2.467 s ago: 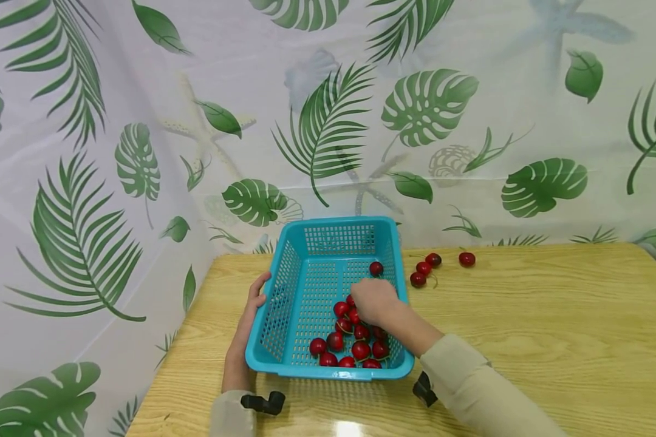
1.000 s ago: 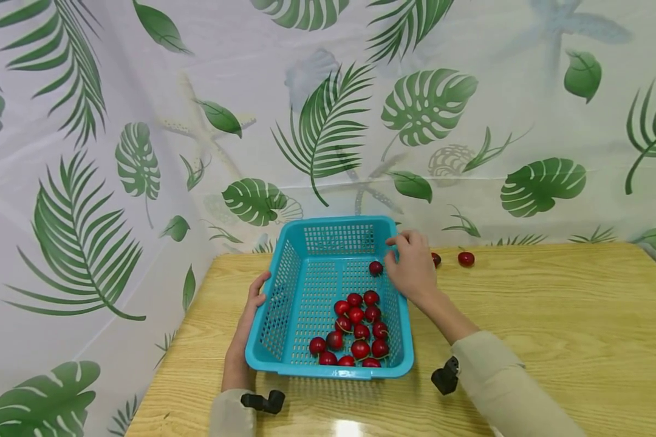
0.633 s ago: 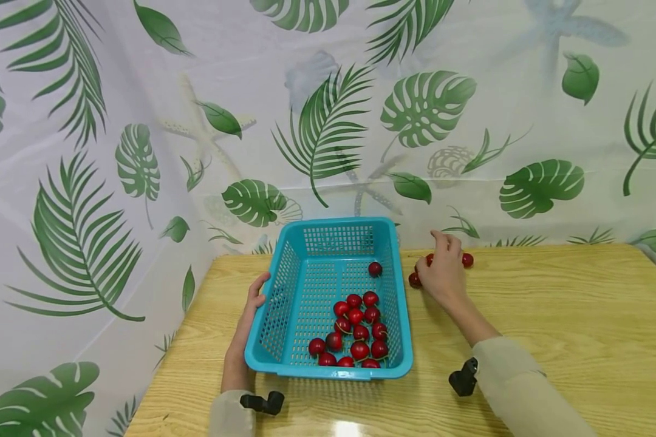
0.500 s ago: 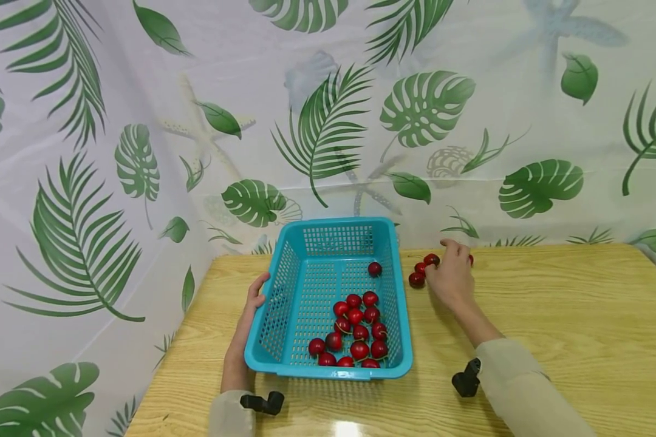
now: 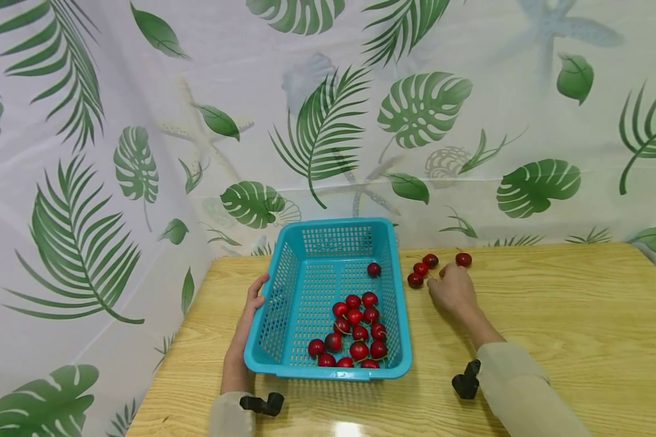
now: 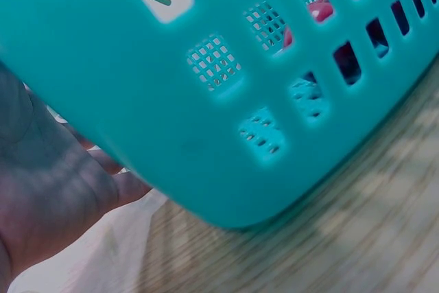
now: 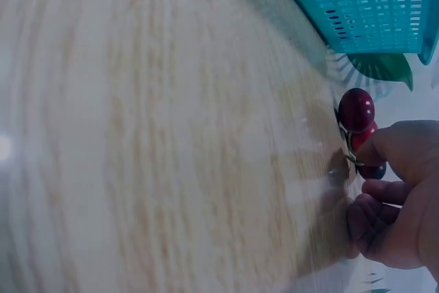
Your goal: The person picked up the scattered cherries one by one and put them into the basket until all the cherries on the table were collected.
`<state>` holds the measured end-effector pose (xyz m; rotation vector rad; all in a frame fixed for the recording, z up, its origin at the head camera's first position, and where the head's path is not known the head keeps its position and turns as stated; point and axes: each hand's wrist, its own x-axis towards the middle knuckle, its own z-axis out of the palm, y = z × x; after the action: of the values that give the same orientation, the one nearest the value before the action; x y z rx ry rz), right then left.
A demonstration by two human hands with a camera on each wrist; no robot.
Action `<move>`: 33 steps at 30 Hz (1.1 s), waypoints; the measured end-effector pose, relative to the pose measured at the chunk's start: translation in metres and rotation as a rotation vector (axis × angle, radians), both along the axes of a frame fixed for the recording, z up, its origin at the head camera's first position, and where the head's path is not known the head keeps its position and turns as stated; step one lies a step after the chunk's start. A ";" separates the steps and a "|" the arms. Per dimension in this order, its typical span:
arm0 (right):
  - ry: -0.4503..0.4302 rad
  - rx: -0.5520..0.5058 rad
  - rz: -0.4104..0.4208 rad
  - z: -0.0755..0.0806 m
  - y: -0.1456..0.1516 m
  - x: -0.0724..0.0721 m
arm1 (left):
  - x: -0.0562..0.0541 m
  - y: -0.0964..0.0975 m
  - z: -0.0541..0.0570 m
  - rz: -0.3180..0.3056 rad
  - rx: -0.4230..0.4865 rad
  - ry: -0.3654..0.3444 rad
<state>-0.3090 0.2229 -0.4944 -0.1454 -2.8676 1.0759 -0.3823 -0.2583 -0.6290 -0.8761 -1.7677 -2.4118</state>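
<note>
A blue plastic basket [image 5: 328, 373] with lattice walls stands on the table. Several red cherries [image 5: 359, 350] lie inside, mostly toward its near right, and a lone cherry [image 5: 374, 269] sits farther back. My left hand [image 5: 246, 325] rests against the basket's outer left side, its fingers by the rim. On the table right of the basket, three cherries [image 5: 420, 269] lie in a cluster. My right hand [image 5: 454, 288] is beside them, fingers bent. In the right wrist view its thumb is at a cherry stem [image 7: 354, 160], with a gap between thumb and index finger.
Another cherry [image 5: 463, 260] lies just beyond my right hand, near the table's back edge. The wooden table [image 5: 568, 315] extends to the right. A leaf-patterned cloth [image 5: 328, 121] hangs behind and at the left.
My right hand has left the inside of the basket, moving right to the clustered cherries; lately its fingers have bent downward. The left hand and basket have stayed nearly in place.
</note>
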 end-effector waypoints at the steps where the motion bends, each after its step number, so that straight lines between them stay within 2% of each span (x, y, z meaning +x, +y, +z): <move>1: -0.001 0.002 0.007 -0.001 0.000 0.000 | 0.001 0.000 0.000 -0.004 -0.003 0.004; 2: 0.002 0.003 0.013 -0.001 0.001 0.000 | 0.000 -0.001 -0.002 -0.020 0.013 0.016; 3: 0.007 0.007 0.018 -0.001 0.001 0.000 | 0.002 0.000 0.001 -0.011 0.007 -0.007; 6: 0.012 0.018 0.028 -0.002 0.003 0.000 | -0.003 -0.002 -0.006 -0.004 0.008 -0.027; 8: 0.017 0.032 0.032 -0.003 0.004 0.000 | -0.009 -0.006 -0.014 0.003 0.000 -0.052; 11: 0.014 0.043 0.029 -0.004 0.006 -0.001 | -0.019 -0.011 -0.026 -0.021 0.008 -0.032; 13: 0.015 0.046 0.031 -0.004 0.006 -0.001 | -0.018 -0.011 -0.025 -0.006 -0.007 -0.047; 14: 0.016 0.045 0.033 -0.004 0.006 0.000 | -0.016 -0.010 -0.022 0.003 -0.015 -0.041; 16: 0.015 0.034 0.037 -0.003 0.006 0.001 | -0.004 -0.002 -0.007 0.039 -0.046 -0.054; 21: 0.020 -0.016 0.054 0.001 0.006 0.005 | 0.020 0.012 0.027 0.044 -0.052 -0.048; 22: 0.026 -0.022 0.056 0.001 0.006 0.005 | 0.018 0.011 0.028 0.034 -0.038 -0.044; 27: 0.045 -0.055 0.063 0.000 0.008 0.007 | 0.034 0.019 0.049 0.042 -0.054 -0.041; 28: 0.046 -0.060 0.064 -0.001 0.009 0.007 | 0.036 0.019 0.051 0.043 -0.057 -0.046; 29: 0.046 -0.067 0.063 -0.002 0.009 0.007 | 0.034 0.018 0.048 0.032 -0.049 -0.020; 30: 0.046 -0.073 0.062 -0.003 0.010 0.007 | 0.032 0.017 0.045 0.040 -0.056 -0.027; 32: 0.054 -0.081 0.058 -0.004 0.011 0.008 | 0.024 0.012 0.032 0.039 -0.052 -0.019; 33: 0.058 -0.088 0.055 -0.005 0.012 0.008 | 0.017 0.008 0.022 0.034 -0.043 0.002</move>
<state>-0.3011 0.2347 -0.4991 -0.0392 -2.7897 1.1960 -0.3657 -0.2502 -0.6067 -0.8445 -1.8248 -2.3600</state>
